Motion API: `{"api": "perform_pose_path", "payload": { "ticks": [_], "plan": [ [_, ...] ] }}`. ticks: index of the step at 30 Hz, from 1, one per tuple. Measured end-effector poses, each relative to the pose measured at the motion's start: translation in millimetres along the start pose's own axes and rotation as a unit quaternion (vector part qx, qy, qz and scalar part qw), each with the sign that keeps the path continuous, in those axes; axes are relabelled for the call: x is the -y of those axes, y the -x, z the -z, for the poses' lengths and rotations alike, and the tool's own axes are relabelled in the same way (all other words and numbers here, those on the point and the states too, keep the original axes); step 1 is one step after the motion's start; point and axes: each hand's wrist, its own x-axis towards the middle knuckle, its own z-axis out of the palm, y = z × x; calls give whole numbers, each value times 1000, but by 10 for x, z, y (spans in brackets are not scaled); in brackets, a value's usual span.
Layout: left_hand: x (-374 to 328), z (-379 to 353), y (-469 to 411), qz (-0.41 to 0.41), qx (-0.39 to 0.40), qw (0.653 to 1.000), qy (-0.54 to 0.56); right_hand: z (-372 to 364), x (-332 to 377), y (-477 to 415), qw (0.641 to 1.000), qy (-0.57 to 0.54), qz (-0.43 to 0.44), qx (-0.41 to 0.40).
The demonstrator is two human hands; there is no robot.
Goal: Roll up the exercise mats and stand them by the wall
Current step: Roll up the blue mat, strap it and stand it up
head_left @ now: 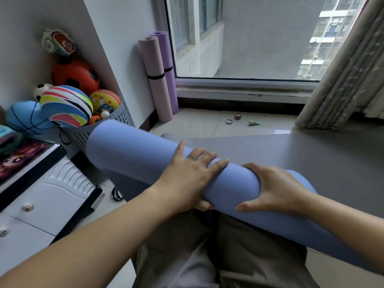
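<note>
Single view: wide-angle camera on the person's head, facing forward and down, close above the blue mat (128, 150), with the window (249, 38) farther ahead.

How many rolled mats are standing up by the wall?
2. The pink mat stands in the corner by the wall; the purple mat stands right behind it, next to the window. Another could hide behind them.

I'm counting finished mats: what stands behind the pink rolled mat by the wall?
A purple rolled mat stands upright behind the pink mat, which covers part of its left side.
</note>
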Motion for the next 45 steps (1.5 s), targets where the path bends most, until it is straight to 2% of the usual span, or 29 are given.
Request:
{"api": "perform_pose_path", "payload": {
  "ticks": [5,7,13,19,25,27,30,33,35,38,40,42,45],
  "plan": [
    [-182,379,-225,-71,-89,990,-86,-58,-203,313,983,-104,-44,-145],
    [-253,460,-302,-87,-89,987,-100,-36,-221,374,979,-116,-48,-159],
    [-259,313,-131,-41,-20,998,-39,25,-59,319,998,1,-5,-65],
    [-270,-87,246,13,33,999,13,-11,143,204,988,133,74,23],
    [-152,-226,385,49,35,995,83,-16,281,7,980,149,89,102],
    [-68,-197,321,50,50,991,111,-30,290,-1,980,149,96,92],
    [86,-165,190,47,80,978,184,-159,330,62,971,187,146,7],
    [220,-177,73,49,131,962,236,-214,342,9,967,211,143,27],
    [204,-217,49,51,138,970,194,-171,331,-115,969,206,122,56],
    [41,-321,43,47,98,992,60,-70,275,-309,973,184,95,98],
    [17,-338,-2,53,66,995,47,-39,250,-384,975,170,80,119],
    [78,-266,-34,58,44,996,49,9,268,-438,977,171,79,104],
    [139,-40,9,77,7,997,29,195,331,-416,978,177,102,35]
  ]
}}
